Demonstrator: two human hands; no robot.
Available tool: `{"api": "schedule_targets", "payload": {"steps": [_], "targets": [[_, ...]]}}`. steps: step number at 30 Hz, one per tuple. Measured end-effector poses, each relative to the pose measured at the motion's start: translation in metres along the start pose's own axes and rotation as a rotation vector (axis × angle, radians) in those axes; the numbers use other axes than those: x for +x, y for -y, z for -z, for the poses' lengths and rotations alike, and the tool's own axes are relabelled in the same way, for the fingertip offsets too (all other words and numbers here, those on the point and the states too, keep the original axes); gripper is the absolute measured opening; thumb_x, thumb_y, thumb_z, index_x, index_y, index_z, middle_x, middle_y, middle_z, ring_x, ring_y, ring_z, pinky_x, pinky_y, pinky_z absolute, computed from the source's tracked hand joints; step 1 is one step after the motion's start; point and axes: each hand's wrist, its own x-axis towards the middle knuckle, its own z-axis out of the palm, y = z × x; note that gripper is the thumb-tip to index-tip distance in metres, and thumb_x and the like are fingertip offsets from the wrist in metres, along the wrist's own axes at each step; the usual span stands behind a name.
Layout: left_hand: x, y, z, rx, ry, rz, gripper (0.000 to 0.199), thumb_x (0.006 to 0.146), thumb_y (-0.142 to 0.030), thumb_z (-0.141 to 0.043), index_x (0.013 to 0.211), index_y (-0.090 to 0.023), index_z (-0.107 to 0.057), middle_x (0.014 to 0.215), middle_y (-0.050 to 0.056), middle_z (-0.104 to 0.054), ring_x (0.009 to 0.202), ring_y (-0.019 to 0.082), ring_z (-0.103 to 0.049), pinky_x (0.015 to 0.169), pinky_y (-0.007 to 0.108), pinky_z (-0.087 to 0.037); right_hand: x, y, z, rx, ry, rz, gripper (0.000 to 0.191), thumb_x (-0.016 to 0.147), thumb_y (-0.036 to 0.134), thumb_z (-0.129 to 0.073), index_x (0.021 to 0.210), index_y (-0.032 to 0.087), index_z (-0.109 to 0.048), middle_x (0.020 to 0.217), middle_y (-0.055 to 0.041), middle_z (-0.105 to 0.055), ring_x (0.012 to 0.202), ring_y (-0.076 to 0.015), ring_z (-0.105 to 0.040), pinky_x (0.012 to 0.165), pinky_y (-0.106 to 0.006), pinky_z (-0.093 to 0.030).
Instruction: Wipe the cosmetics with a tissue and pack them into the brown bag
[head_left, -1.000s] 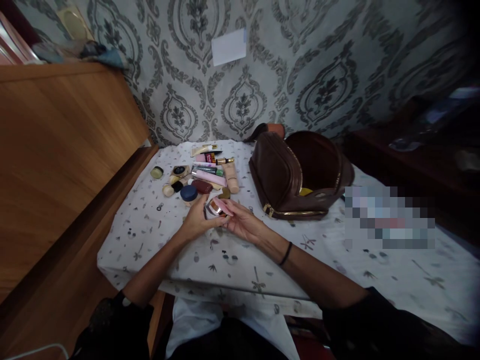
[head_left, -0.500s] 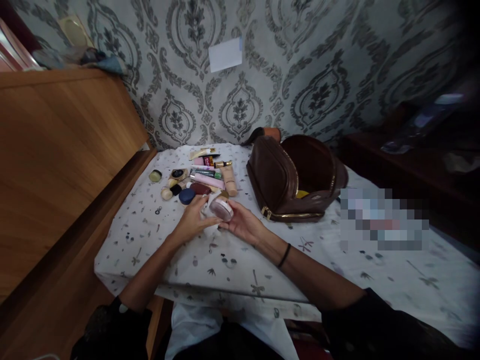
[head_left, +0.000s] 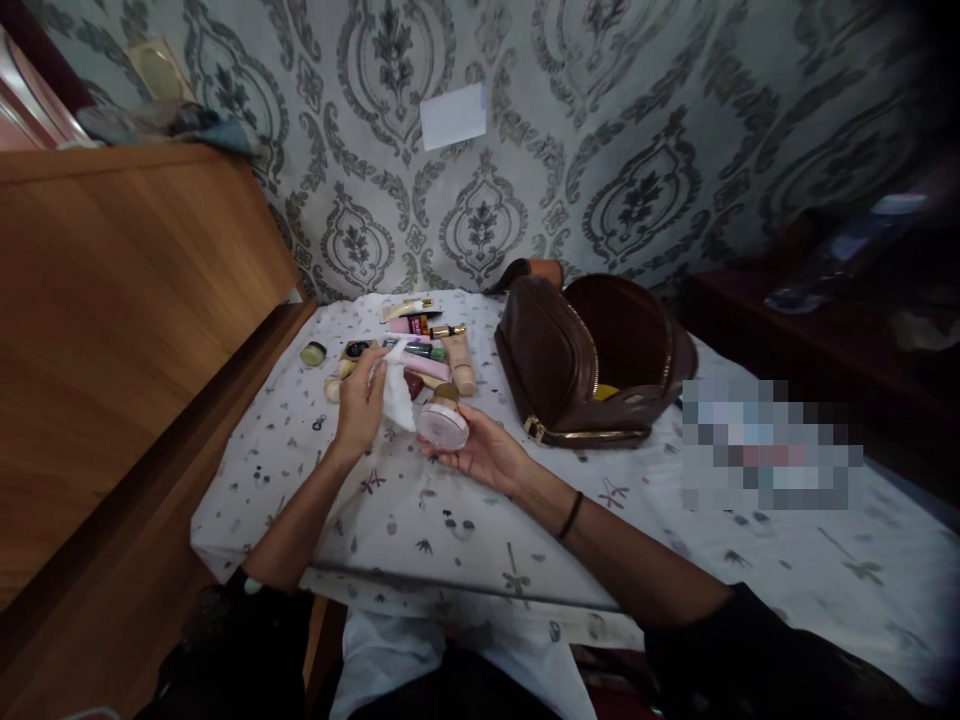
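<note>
- Wooden cabinet [head_left: 135,330], far left.
- Small green-topped pot [head_left: 313,354] on patterned tablecloth [head_left: 262,490].
- Left hand [head_left: 360,408]: fingers together, pinching white tissue [head_left: 400,398] near its upper end; tissue hangs just left of compact.
- Round clear-faced compact [head_left: 442,428]: above cloth, face tilted up, in right hand [head_left: 486,448], fingers curled around rim and underside.
- Beige squeeze tube [head_left: 460,366] lying beyond compact.
- Brown zip bag [head_left: 551,350], open, right of hands.
- Clear plastic bottle [head_left: 847,255], far right.
</note>
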Motion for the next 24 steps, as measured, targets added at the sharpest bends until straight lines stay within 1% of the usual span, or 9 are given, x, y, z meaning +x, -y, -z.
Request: {"api": "schedule_targets", "payload": {"steps": [3,6,8,10,12,14,19,22,24], "targets": [[-0.003,-0.008,-0.015,-0.030,-0.019,-0.027,0.031,0.100,-0.039,-0.041,0.105,-0.018,-0.062,0.101,0.006,-0.067,0.096,0.020,-0.062,0.088,0.031,-0.046,0.000,-0.003,-0.001,0.004,0.027,-0.002,0.036,0.104,0.033,-0.033,0.123,0.015,-0.057,0.094,-0.0110,-0.076,0.084,-0.0199,-0.075,0.066,-0.025,-0.059],[-0.020,-0.010,-0.025,-0.045,0.079,0.011,0.033,0.101,-0.038,-0.037,0.106,-0.018,-0.064,0.106,0.007,-0.067,0.105,0.022,-0.061,0.096,0.034,-0.045,0.001,-0.005,0.003,0.054,0.017,0.048,0.027,0.099,0.033,-0.048,0.115,0.016,-0.062,0.098,-0.0078,-0.076,0.090,-0.0194,-0.074,0.078,-0.029,-0.060],[-0.033,-0.007,-0.027,-0.068,0.177,0.015,0.034,0.101,-0.036,-0.037,0.115,-0.019,-0.062,0.115,0.009,-0.064,0.113,0.023,-0.058,0.102,0.037,-0.043,0.003,-0.005,0.006,0.112,-0.005,0.097,0.022,0.095,0.032,-0.056,0.110,0.018,-0.065,0.099,-0.0052,-0.076,0.092,-0.0187,-0.073,0.086,-0.033,-0.060],[-0.043,-0.001,-0.025,-0.092,0.298,-0.037,0.039,0.098,-0.034,-0.045,0.132,-0.019,-0.055,0.131,0.012,-0.057,0.127,0.025,-0.051,0.111,0.041,-0.038,0.003,-0.004,0.009,0.165,-0.031,0.133,0.019,0.093,0.029,-0.060,0.108,0.019,-0.065,0.101,-0.0032,-0.076,0.094,-0.0176,-0.072,0.091,-0.036,-0.059],[-0.050,0.006,-0.019,-0.087,0.416,-0.113,0.054,0.094,-0.028,-0.050,0.147,-0.022,-0.040,0.147,0.013,-0.045,0.139,0.027,-0.039,0.117,0.045,-0.031,0.004,-0.003,0.010,0.184,-0.042,0.143,0.020,0.092,0.030,-0.062,0.109,0.020,-0.066,0.104,-0.0033,-0.076,0.098,-0.0180,-0.071,0.095,-0.038,-0.057],[-0.053,0.013,-0.011,-0.054,0.494,-0.177,0.063,0.093,-0.020,-0.048,0.154,-0.024,-0.030,0.155,0.012,-0.036,0.146,0.027,-0.031,0.120,0.046,-0.027,0.003,-0.004,0.008,0.172,-0.034,0.150,0.024,0.091,0.032,-0.065,0.111,0.019,-0.066,0.109,-0.0042,-0.075,0.104,-0.0194,-0.069,0.098,-0.039,-0.056],[-0.053,0.026,0.001,0.046,0.519,-0.267,0.064,0.094,-0.007,-0.035,0.155,-0.027,-0.029,0.159,0.009,-0.035,0.147,0.022,-0.032,0.119,0.042,-0.032,0.002,-0.010,0.005,-0.004,0.034,0.183,0.042,0.077,0.034,-0.080,0.113,0.020,-0.066,0.107,-0.0040,-0.074,0.103,-0.0192,-0.069,0.103,-0.038,-0.052],[-0.052,0.029,0.002,0.056,0.492,-0.305,0.060,0.094,-0.007,-0.036,0.151,-0.026,-0.038,0.151,0.009,-0.047,0.140,0.021,-0.044,0.115,0.040,-0.039,0.002,-0.015,0.007,-0.185,0.026,0.231,0.054,0.069,0.035,-0.086,0.116,0.021,-0.063,0.108,-0.0035,-0.072,0.098,-0.0183,-0.069,0.098,-0.036,-0.052],[-0.052,0.029,0.003,0.042,0.459,-0.318,0.054,0.095,-0.009,-0.038,0.146,-0.025,-0.046,0.143,0.010,-0.056,0.133,0.021,-0.052,0.111,0.039,-0.043,0.001,-0.016,0.008,-0.356,-0.001,0.288,0.055,0.071,0.037,-0.084,0.119,0.021,-0.061,0.112,-0.0035,-0.069,0.098,-0.0176,-0.066,0.093,-0.033,-0.052]]}}
